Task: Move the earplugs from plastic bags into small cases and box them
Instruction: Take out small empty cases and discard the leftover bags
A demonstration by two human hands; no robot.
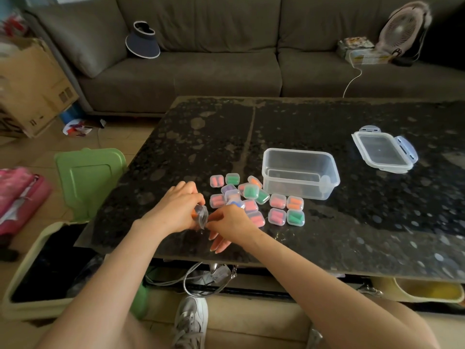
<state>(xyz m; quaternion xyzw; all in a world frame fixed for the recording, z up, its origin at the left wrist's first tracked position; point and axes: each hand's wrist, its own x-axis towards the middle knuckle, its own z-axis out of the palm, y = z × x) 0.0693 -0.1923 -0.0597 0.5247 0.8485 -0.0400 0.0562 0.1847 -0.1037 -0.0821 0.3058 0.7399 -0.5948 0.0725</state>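
Both hands work one small clear plastic bag (202,215) just above the front edge of a dark speckled stone bench (327,235). The left hand (176,207) grips the bag from the left, its fingers (195,196) curled over the top, and a sliver of an orange earplug (193,213) shows at the bag's left side, against that hand. The right hand (230,222) meets the bag from the right, thumb and forefinger pinching its lower right edge, while the other fingers (221,244) point down towards the bench, straight and close together. Just beyond the hands and to their right lies a loose cluster of small cases (251,197), clear and each holding coloured earplugs. About sixteen can be counted, though several overlap and the tally is not firm: seven pink, two orange, four green and three purple or blue. The nearest cases lie right beside the knuckles of the right hand. One clear rectangular storage box (299,172) stands open on the bench just behind the right side of the cluster, with the closest cases at its front wall. Whether they touch it cannot be told. Its one lid (383,152), with snap flaps folded out, lies flat well apart to the right.
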